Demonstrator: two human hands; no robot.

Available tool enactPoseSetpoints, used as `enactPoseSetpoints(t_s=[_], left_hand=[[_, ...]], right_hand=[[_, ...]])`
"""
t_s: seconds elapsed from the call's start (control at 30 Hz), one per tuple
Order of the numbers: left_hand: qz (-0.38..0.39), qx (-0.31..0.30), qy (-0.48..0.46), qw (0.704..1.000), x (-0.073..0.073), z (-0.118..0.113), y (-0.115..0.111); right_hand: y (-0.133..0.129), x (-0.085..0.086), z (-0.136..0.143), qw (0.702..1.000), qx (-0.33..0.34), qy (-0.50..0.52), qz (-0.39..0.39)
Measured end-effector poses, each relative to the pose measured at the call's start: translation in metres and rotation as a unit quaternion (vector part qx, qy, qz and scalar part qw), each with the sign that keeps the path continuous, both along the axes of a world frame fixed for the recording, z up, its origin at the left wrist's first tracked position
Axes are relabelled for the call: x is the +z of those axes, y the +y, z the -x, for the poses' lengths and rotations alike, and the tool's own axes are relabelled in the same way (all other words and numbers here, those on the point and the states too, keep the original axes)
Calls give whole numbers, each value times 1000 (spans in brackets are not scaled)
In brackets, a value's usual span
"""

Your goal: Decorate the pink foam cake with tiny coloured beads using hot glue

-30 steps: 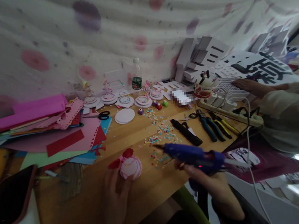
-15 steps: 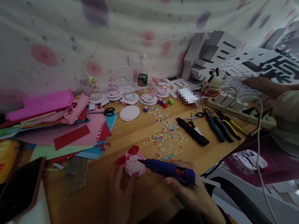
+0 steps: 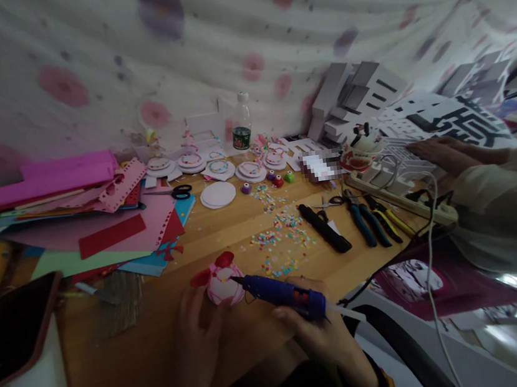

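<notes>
Near the table's front edge, my left hand (image 3: 198,326) grips a small round white-and-pink ornament (image 3: 225,285) by its lower left side. Red petal-like pieces (image 3: 224,260) stick up from its top. My right hand (image 3: 320,330) is wrapped round a blue glue gun (image 3: 283,296), with a pale glue stick poking from its back. The dark nozzle points left and meets or nearly meets the ornament's face; I cannot tell whether they touch. Just beyond the gun lie scattered colourful sprinkle-like bits (image 3: 279,266).
Coloured paper sheets (image 3: 103,234) and a phone (image 3: 16,330) lie at left. White discs (image 3: 218,194), beaded rings and a bottle (image 3: 241,126) stand behind. Pliers (image 3: 360,222), a black tool (image 3: 324,228) and a power strip (image 3: 403,198) are at right, beside another person's hand (image 3: 442,152).
The whole view has shifted slightly, so things appear a little further left. Both hands keep their grips on the ornament and the glue gun. The other person's hand has moved slightly.
</notes>
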State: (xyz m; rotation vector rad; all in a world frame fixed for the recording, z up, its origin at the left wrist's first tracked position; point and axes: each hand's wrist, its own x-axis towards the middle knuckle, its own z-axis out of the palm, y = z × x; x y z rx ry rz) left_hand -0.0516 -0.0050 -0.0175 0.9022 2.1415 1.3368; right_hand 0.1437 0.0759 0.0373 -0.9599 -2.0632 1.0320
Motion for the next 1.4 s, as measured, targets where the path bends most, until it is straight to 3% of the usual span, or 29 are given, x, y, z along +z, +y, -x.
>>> enactPoseSetpoints(t_s=[0.23,0.5,0.67,0.83,1.07,1.23,1.4], left_hand=[[2,2,-1,1000,3,-1,0],[-21,-5,14,1000,-3,0,-1],[-1,13,-11,1000,0,-1,0],[-7,-11,2,1000,8,-1,1],[7,-3,7,1000,0,1,-1],[-34,-18,19,999,-10,2,-3],[-55,-20,89,994,-37,12,-5]], right_hand=[[-2,-3,-1,999,-44,-6,-20],[1,4,2,1000,10,-2,-20],[1,5,0,1000,11,-11,-21],[5,7,0,1000,-7,-16,-17],[5,8,-2,999,15,-13,-29],[24,-3,-28,992,-119,-25,-40],[73,2,-73,955,-283,-85,-26]])
